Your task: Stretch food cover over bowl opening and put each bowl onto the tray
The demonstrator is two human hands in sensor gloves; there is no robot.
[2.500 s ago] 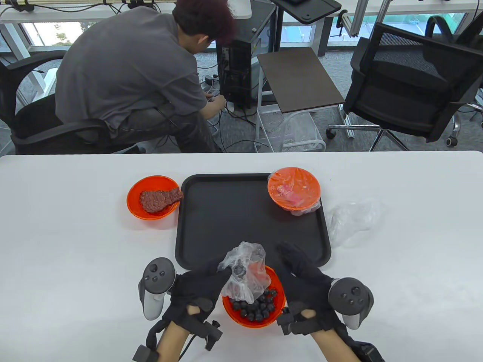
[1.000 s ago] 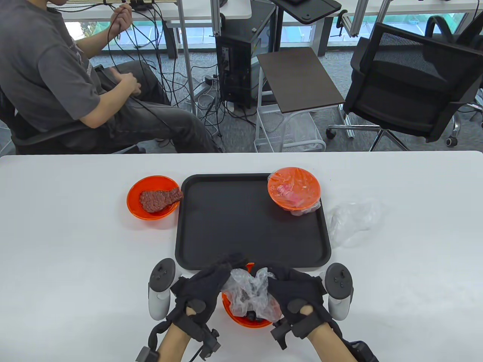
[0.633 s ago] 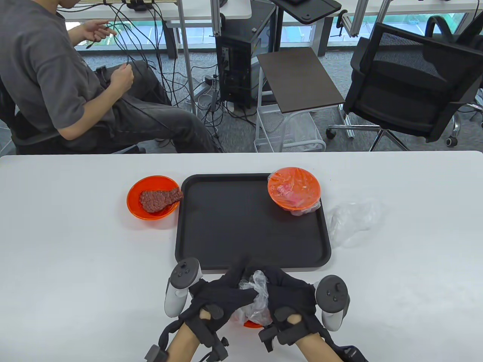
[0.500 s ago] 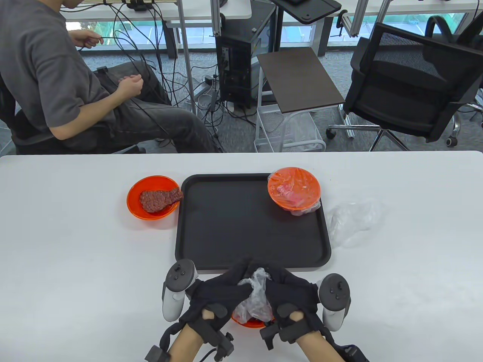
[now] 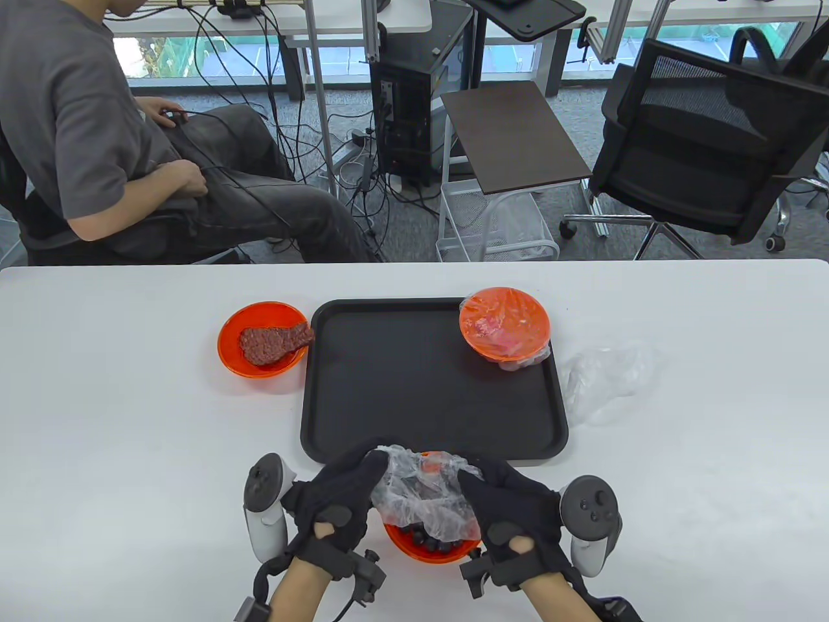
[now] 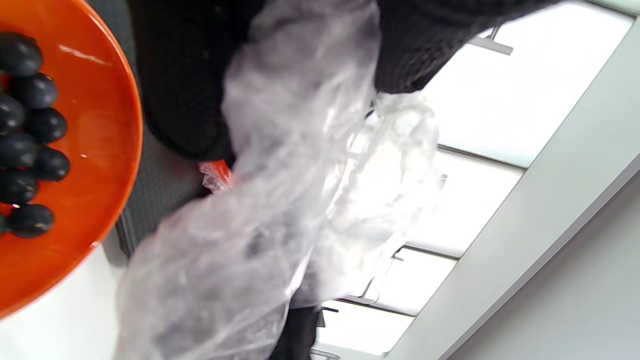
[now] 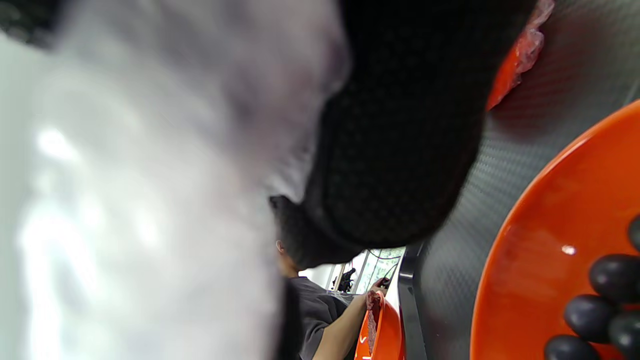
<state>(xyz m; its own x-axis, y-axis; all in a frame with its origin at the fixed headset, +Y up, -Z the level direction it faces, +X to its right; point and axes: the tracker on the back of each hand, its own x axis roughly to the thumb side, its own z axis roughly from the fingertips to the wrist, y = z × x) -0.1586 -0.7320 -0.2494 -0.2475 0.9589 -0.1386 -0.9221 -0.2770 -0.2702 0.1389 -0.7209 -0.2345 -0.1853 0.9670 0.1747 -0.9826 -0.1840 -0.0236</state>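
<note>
Clear plastic cover [image 5: 421,495] is bunched between both hands above the bowl of dark berries [image 5: 431,541] at the table's near edge, just short of the tray [image 5: 388,389]. The left hand [image 5: 337,505] and right hand [image 5: 511,512] each pinch a side of it, pulling it wide; it is not yet over the rim. One covered bowl [image 5: 505,324] sits in the tray's far right corner. An uncovered bowl with meat [image 5: 262,340] waits by the tray's left side, and a spare cover [image 5: 605,379] lies to its right. Beyond the white table [image 5: 129,421], a seated person handles cables near an office chair [image 5: 706,162].
</note>
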